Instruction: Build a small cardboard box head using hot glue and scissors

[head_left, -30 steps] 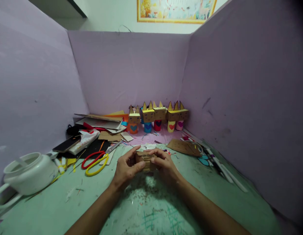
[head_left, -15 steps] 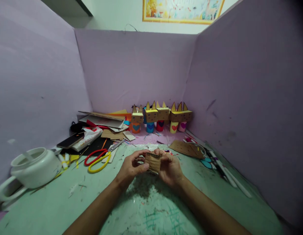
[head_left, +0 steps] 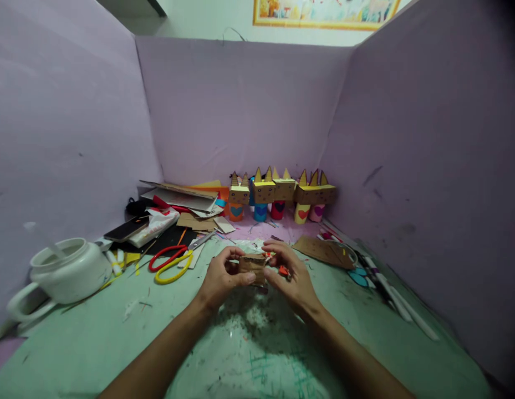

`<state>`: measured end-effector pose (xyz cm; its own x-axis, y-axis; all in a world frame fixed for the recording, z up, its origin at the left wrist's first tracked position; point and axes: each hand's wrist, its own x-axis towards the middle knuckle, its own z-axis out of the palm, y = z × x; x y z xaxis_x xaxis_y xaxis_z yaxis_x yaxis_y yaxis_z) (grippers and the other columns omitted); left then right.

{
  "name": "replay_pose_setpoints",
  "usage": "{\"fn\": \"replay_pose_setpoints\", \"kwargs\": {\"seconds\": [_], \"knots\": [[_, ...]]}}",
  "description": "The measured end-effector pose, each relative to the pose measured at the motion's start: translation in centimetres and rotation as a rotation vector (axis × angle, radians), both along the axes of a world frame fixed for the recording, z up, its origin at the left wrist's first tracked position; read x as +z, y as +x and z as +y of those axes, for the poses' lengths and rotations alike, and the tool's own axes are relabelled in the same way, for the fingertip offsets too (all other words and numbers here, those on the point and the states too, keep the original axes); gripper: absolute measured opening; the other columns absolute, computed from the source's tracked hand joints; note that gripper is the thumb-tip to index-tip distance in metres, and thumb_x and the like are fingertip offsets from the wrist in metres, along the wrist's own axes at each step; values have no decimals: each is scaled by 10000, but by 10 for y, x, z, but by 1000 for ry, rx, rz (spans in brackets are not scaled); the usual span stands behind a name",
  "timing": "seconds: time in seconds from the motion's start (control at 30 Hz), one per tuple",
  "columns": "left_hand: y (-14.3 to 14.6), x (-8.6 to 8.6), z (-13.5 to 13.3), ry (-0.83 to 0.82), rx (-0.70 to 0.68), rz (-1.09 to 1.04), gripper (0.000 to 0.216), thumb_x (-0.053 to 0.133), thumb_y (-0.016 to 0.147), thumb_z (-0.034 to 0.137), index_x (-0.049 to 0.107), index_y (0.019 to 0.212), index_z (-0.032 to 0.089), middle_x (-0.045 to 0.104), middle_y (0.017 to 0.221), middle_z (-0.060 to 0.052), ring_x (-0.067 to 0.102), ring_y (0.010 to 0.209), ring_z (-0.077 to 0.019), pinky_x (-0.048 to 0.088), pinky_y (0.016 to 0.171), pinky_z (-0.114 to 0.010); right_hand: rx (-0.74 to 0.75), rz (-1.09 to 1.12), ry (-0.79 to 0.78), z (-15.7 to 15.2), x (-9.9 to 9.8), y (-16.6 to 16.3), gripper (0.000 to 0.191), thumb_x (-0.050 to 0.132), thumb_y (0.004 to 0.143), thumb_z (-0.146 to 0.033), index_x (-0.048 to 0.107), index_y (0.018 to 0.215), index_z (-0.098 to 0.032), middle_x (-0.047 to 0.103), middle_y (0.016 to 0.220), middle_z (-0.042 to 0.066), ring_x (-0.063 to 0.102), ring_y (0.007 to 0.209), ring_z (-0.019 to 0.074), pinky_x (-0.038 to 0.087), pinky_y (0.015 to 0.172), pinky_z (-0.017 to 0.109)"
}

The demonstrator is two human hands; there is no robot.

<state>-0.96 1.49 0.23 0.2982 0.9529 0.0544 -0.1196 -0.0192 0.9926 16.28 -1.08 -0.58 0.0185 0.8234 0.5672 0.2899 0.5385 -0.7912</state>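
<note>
A small folded piece of brown corrugated cardboard [head_left: 252,264] is held just above the green work mat [head_left: 116,343] between both hands. My left hand [head_left: 221,276] pinches its left side with thumb and fingers curled. My right hand [head_left: 289,277] grips its right side, fingers bent around the edge. Small orange scraps [head_left: 283,270] lie under the right fingers. Behind, a row of several cardboard-headed figures [head_left: 282,194] with pointed ears and coloured tube bodies stands against the purple back wall.
Scissors with red and yellow handles [head_left: 171,262] lie left of my hands. A white pot [head_left: 61,271] sits at the far left, beside a phone [head_left: 126,228] and stacked card sheets [head_left: 180,197]. A flat cardboard cutout [head_left: 321,250] and pens [head_left: 390,293] lie to the right. Purple panels enclose three sides.
The cardboard piece has been turned and folded narrower between my fingers. My hands have closed in on it slightly. The camera has tilted, shifting the scene right and down.
</note>
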Motion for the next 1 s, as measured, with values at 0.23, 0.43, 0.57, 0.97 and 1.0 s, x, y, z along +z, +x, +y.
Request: {"fn": "replay_pose_setpoints", "kwargs": {"seconds": [0.23, 0.43, 0.57, 0.97, 1.0], "knots": [[3, -4, 2, 38, 2, 131, 474, 779, 499, 317, 529, 876, 174, 584, 807, 6, 567, 648, -140, 432, 589, -247, -26, -152, -33, 6, -7, -1, 242, 597, 639, -161, 625, 875, -207, 658, 832, 29, 569, 710, 170, 454, 656, 299], [-4, -9, 7, 201, 62, 367, 358, 763, 541, 315, 579, 813, 171, 607, 728, -1, 563, 692, -180, 416, 636, -270, 19, -199, 16, 8, -12, -2, 146, 651, 677, -186, 641, 820, -217, 687, 868, 48, 616, 847, 218, 458, 783, 360], [-8, -7, 6, 282, 0, 440, 390, 763, 588, 310, 620, 928, 182, 665, 821, -27, 601, 767, -215, 438, 696, -297, 30, -233, 40, 8, -14, -3, 171, 690, 670, -174, 650, 821, -244, 703, 895, 42, 615, 865, 238, 437, 837, 413], [-5, 1, 4, 25, -5, 96, 467, 814, 515, 310, 628, 912, 148, 691, 804, -43, 613, 754, -200, 461, 678, -284, 153, 234, -306, 9, -8, 2, 570, 731, 619, -308, 528, 1143, -213, 558, 1246, 124, 542, 1122, 279, 430, 915, 443], [-5, 0, 4, 18, -3, 86, 465, 820, 509, 303, 632, 904, 148, 690, 799, -41, 611, 753, -197, 459, 674, -279, 191, 291, -366, 10, -8, 2, 607, 750, 595, -327, 515, 1143, -211, 558, 1240, 133, 547, 1122, 286, 435, 909, 448]]}}
